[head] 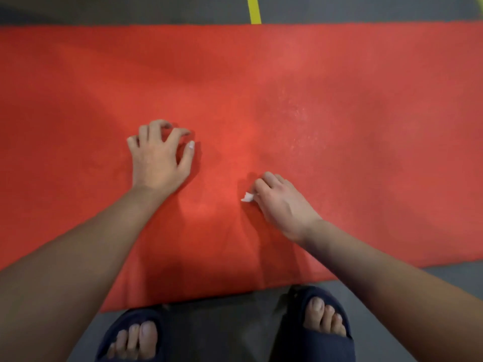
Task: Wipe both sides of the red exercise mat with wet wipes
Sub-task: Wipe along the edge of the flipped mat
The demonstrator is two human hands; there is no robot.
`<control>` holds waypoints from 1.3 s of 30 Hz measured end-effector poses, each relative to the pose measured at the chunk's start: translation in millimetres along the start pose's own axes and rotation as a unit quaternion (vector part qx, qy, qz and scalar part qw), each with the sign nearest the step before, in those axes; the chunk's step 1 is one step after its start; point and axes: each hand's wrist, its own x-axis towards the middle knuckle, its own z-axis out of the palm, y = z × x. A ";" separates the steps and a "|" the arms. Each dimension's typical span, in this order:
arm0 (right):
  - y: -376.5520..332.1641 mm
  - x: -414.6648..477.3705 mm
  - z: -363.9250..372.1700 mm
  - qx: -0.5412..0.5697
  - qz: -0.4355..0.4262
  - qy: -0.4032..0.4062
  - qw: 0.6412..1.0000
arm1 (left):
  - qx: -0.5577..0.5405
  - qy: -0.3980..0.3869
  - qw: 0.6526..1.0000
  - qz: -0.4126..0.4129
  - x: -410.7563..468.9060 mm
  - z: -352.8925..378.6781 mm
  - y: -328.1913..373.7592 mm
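Note:
The red exercise mat lies flat on the floor and fills most of the view, running from left to right. My left hand rests on the mat left of centre, its fingers bent with the tips on the surface, holding nothing. My right hand sits near the mat's front edge with its fingers curled round a small white wet wipe; only a corner of the wipe pokes out at the thumb side. A faint pale, speckled patch shows on the mat to the right of centre.
Grey floor borders the mat in front and behind. A yellow line runs across the floor beyond the far edge. My two feet in dark blue slides stand just before the near edge.

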 end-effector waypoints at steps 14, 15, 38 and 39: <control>33.9 85.2 -34.5 0.023 0.015 0.003 1.000 | 0.020 -0.104 0.993 -0.046 73.8 37.1 9.2; 33.5 84.4 -36.3 0.023 -0.001 -0.007 1.000 | 0.017 -0.108 0.992 -0.057 79.8 38.1 7.6; 99.0 254.4 -66.9 0.015 0.053 0.112 0.992 | 0.069 -0.101 0.990 -0.073 93.4 46.4 4.8; 99.6 253.8 -65.7 0.022 0.054 0.117 0.991 | 0.070 -0.102 0.990 -0.070 93.4 46.4 4.8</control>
